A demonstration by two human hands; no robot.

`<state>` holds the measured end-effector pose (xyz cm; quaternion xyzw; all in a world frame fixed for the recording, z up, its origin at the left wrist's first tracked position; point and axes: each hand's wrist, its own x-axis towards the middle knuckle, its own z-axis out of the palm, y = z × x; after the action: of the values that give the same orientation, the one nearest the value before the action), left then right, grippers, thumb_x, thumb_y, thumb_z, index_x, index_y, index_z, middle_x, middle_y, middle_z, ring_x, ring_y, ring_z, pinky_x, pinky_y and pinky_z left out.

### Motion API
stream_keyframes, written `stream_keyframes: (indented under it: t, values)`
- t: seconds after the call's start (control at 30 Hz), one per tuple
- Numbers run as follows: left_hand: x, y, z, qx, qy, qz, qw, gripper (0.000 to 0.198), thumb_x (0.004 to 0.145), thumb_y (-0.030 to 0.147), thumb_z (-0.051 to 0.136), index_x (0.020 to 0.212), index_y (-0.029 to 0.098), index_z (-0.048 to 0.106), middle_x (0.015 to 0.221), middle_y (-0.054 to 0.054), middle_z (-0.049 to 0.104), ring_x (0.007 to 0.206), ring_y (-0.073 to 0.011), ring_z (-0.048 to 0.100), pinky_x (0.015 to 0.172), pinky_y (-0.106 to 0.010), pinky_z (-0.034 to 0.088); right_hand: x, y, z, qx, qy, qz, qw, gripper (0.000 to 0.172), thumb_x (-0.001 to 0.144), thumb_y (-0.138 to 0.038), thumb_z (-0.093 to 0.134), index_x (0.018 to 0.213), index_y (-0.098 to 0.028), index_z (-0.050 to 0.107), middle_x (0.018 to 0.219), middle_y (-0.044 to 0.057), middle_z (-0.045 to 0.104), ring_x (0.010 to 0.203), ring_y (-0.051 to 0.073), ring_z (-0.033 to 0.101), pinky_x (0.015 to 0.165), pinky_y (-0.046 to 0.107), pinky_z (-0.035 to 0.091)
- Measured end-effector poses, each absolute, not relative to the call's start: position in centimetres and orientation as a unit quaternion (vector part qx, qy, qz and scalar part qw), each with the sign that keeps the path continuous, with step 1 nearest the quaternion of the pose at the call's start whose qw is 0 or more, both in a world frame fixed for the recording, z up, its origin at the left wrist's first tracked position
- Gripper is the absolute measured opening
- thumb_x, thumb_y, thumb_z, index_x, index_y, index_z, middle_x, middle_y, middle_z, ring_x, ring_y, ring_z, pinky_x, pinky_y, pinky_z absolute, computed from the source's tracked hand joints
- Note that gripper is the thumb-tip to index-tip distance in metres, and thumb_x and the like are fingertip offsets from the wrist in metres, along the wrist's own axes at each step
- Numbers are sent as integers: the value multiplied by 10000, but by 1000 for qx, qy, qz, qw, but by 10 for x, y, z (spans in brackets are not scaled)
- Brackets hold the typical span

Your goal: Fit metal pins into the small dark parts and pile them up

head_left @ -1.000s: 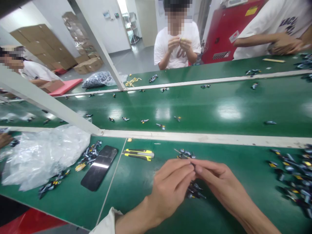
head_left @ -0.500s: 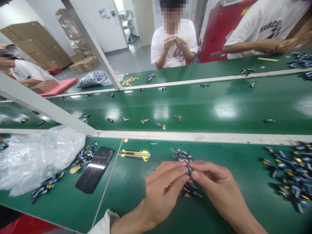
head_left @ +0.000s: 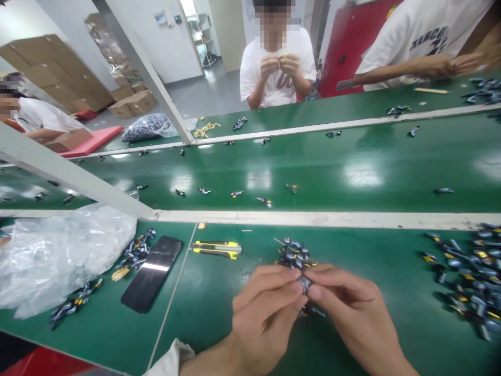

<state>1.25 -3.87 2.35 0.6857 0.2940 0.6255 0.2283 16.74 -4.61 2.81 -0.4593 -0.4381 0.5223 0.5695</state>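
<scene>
My left hand (head_left: 264, 308) and my right hand (head_left: 346, 305) meet fingertip to fingertip above the green table (head_left: 219, 308). Both pinch one small dark metal part (head_left: 304, 283) between thumbs and forefingers. Just beyond the fingers lies a small heap of the same blue-grey and yellow parts (head_left: 293, 253). A few more parts (head_left: 311, 312) lie under my hands, mostly hidden.
A yellow-black utility knife (head_left: 217, 248), a black phone (head_left: 152, 272), a loose parts pile (head_left: 135, 253) and a crumpled clear plastic bag (head_left: 58, 256) lie to the left. Many parts (head_left: 467, 274) spread at right. Parts ride the conveyor belt (head_left: 313, 172). People sit across.
My hands have drawn a little closer to me, still pinching the small part. The parts on the belt have drifted slightly right.
</scene>
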Motion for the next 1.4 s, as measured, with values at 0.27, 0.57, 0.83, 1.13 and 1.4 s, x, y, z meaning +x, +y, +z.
stream_keyframes:
  t: [0.27,0.57,0.83,1.13,1.4]
  values:
    - [14,-41,20,680,301,623,244,282,862,-49,662,1093,103,717,1114,-125,737,993,-213,724,869,-385,622,162,-49,30,-490,-443,485,573,203,760,-187,831,853,-366,850,822,-13,827,662,159,764,585,149,617]
    - [16,-44,19,679,307,624,234,280,867,-49,656,1101,94,713,1077,-123,738,978,-212,724,866,-388,619,160,-52,25,-500,-459,434,592,164,771,-180,830,849,-325,831,869,3,829,804,184,781,698,174,631]
    - [13,-40,17,690,320,608,230,249,867,-52,652,1069,84,707,1045,-119,729,956,-191,715,874,-367,603,164,-50,23,-411,-429,662,456,285,961,-419,656,797,-188,689,562,-12,672,489,116,623,499,191,533]
    - [20,-46,23,677,316,589,309,209,867,17,704,1049,117,728,996,-107,735,949,-195,718,869,-348,600,158,-57,12,-512,-558,445,477,545,1077,-491,340,620,-215,452,516,-39,468,478,115,443,483,239,357]
    - [8,-30,21,594,276,493,572,213,788,243,855,954,224,724,979,-30,674,919,-146,679,838,-272,576,174,-53,19,-428,-676,442,406,544,1109,-388,279,606,-207,382,517,-55,451,476,95,448,519,234,349]
